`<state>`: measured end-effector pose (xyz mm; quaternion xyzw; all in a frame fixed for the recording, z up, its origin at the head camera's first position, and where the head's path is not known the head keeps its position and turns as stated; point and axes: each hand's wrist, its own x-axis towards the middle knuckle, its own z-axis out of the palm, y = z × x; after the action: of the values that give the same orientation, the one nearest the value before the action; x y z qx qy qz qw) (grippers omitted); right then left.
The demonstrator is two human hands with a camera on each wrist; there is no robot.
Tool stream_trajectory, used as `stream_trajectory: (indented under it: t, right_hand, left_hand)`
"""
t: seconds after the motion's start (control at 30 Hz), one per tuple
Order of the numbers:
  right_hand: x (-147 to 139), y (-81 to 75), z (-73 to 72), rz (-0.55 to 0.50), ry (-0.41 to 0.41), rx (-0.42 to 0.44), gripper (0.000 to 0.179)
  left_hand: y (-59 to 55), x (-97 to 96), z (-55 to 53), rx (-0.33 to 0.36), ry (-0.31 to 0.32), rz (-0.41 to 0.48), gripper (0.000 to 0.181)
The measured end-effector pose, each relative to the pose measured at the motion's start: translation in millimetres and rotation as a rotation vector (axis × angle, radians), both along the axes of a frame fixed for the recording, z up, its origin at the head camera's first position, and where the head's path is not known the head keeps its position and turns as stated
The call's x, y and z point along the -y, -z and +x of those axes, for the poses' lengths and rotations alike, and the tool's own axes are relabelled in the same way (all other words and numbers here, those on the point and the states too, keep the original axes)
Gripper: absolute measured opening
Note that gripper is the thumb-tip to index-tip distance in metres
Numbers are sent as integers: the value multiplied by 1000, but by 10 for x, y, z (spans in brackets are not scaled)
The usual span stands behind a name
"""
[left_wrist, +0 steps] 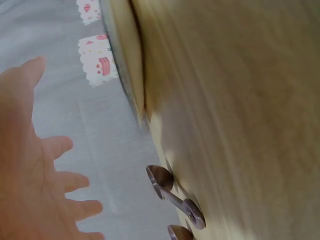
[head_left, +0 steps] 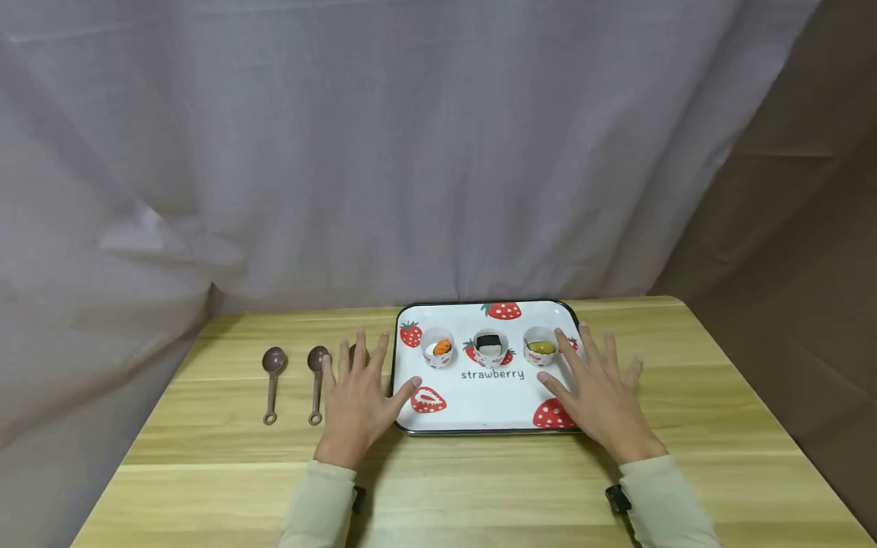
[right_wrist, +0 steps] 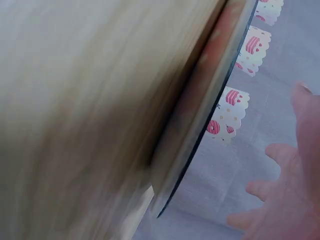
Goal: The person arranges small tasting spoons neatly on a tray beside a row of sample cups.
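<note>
A white tray with a dark rim, strawberry prints and the word "strawberry" lies on the table. On it three small paper cups stand in a row: the left cup holds a small orange piece, the middle cup a black-and-white rice ball, the right cup a yellow-green piece. My left hand, fingers spread, hovers at the tray's left edge and partly covers a spoon. Over the tray's right edge my right hand is spread too. Both palms are bare in the wrist views, held above the tabletop.
Left of the tray, two more brown measuring spoons, the outer spoon and the nearer spoon, lie parallel with bowls toward the back. A grey curtain hangs behind the wooden table.
</note>
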<state>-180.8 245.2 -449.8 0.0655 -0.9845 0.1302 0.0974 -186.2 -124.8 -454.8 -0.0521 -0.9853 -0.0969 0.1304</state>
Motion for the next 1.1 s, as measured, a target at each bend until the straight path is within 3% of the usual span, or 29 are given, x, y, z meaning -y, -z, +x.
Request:
stream_trajectory:
  t: [0.33,0.5,0.7,0.87,1.1]
  right_hand:
    - [-117,-118,55,-71,-34,32,80]
    - [-166,-186,95,-165,-63,63,80]
    - [-281,-100,100,-310,-76,96,77]
    - [-387,-55,86,-383,4,220,77]
    - [-514,-54,26,-399,130,314,79]
  left_hand:
    - [-86,34,49,87,42,155,96]
    - [-149,59,102,98,66,305,90]
    - [-74,51,148,86,62,495,67]
    - [-13,39,160,136,16,588,54]
    - [58,42,153,231,37,624,41]
